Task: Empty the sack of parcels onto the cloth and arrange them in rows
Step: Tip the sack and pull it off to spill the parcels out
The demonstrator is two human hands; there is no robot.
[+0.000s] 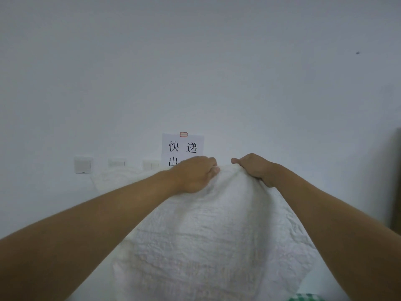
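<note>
Wall switches [82, 165] sit at nine o'clock on the pale wall [195, 61], with two fainter plates [117, 163] just beside them toward the centre. Next comes a paper notice [183, 146] printed with black characters, its lower part hidden behind the left hand [195, 174]. That hand's fingers curl over and grip the raised top edge of the white woven sack [206, 235], which hangs broad and crumpled from centre down to six o'clock. At one o'clock from centre, the right hand [253, 166] grips the same edge, fingers closed in the fabric. Green checked cloth [306, 297] peeks out at five o'clock.
</note>
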